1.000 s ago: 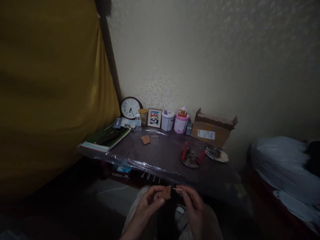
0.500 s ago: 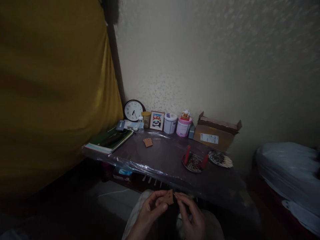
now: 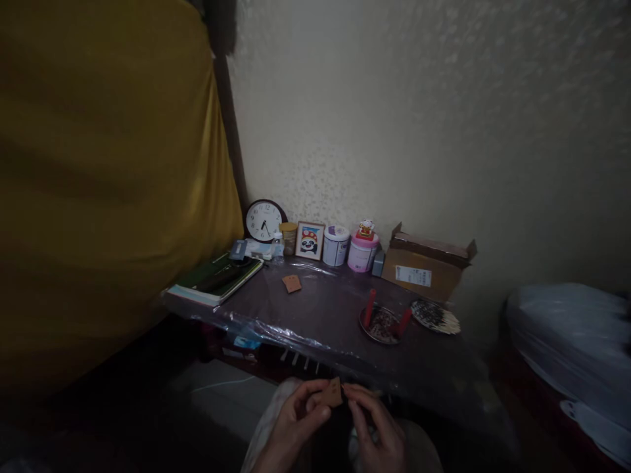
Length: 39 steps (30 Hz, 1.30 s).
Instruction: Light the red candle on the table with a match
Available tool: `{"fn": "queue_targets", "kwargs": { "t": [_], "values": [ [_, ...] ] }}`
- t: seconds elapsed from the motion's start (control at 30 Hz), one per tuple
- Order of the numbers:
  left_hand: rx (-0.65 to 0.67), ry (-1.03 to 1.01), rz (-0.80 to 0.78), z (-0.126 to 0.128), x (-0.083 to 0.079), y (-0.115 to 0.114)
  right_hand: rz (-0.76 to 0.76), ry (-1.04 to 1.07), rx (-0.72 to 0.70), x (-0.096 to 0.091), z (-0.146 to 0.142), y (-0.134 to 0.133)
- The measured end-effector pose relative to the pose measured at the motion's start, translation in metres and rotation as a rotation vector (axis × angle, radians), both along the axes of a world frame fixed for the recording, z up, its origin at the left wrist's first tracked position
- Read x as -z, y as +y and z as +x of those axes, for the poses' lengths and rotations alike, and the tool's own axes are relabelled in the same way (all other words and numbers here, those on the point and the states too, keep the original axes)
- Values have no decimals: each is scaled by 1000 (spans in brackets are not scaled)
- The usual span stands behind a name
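Low in the head view, above my lap, my left hand [image 3: 298, 420] pinches a small brown cardboard piece [image 3: 332, 393] with dark marks on its face. Close at its right edge is my right hand [image 3: 374, 420], with thumb and forefinger closed on a thin matchstick [image 3: 377, 393]; most of the stick is hidden by the fingers. Whether its tip touches the cardboard I cannot tell. Similar brown cardboard pieces [image 3: 291, 284] lie on the table. Two red candles [image 3: 370, 307] rise from a round dish [image 3: 382, 327] of dark bits, one upright, one tilted.
A plate of matchsticks [image 3: 436, 316], many blackened, sits right of the candles. Along the wall stand a clock [image 3: 263, 220], a panda picture [image 3: 309, 240], a white tin [image 3: 336, 246], a pink tin [image 3: 363, 255] and a cardboard box [image 3: 426, 263]. Books [image 3: 217, 279] lie at left.
My right fingers have shifted slightly against the edge of the cardboard piece, and the matchstick's far end now shows behind them. The view has tilted up a little.
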State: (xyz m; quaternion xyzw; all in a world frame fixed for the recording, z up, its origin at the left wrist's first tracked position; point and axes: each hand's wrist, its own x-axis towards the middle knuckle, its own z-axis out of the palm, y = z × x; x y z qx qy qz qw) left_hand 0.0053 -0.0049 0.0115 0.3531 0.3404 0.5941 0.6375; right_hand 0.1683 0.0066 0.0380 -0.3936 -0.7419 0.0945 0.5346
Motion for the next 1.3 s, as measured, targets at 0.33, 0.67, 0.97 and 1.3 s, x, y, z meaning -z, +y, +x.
{"fn": "queue_targets", "kwargs": {
  "t": [0.33, 0.67, 0.97, 1.3],
  "values": [
    [-27, 37, -24, 0, 0, 0, -19, -7, -39, 1, 0, 1],
    [-30, -20, -61, 1, 1, 0, -15, -22, -50, 1, 3, 3],
    [-20, 19, -38, -1, -1, 0, -27, -10, -28, 1, 2, 3],
    [-75, 44, -60, 0, -4, 4, -107, -46, 68, -50, -2, -5]
  ]
}}
